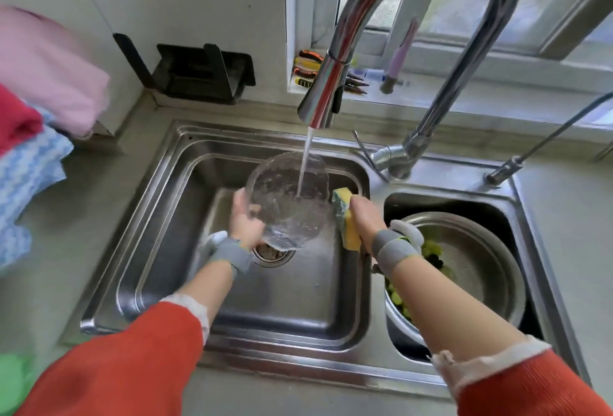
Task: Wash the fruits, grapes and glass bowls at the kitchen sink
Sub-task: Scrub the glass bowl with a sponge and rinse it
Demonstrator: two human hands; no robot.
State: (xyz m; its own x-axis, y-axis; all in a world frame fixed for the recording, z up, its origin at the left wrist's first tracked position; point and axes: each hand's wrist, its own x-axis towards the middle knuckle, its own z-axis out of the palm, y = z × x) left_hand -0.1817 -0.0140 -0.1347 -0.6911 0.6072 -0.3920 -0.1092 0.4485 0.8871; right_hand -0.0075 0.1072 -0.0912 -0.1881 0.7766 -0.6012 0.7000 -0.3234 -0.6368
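Water (305,163) runs from the curved tap (323,97) into a glass bowl (288,197), which is held tilted above the left basin of the steel sink (159,216), over the drain (272,253); the left hand (245,220) grips the bowl at its near left rim, the fingers (239,198) curled round the edge with the thumb side against the glass, so the bowl lies mostly to the right of and beyond that hand; the right hand (365,216) is clamped on a yellow and green sponge (346,216), which stands on end just beside the bowl's right rim, whether touching it cannot be told; both wrists wear grey straps and both arms have orange sleeves pushed back; in the smaller right basin sits a metal bowl (481,263) with green and dark grapes (398,296) along its left side, partly hidden under the right forearm; on the worktop (83,200) to the left hang blurred pink, red and blue cloths (30,150); a black holder (202,74) stands against the wall behind the sink; pliers (308,67) with orange handles lie on the window sill.
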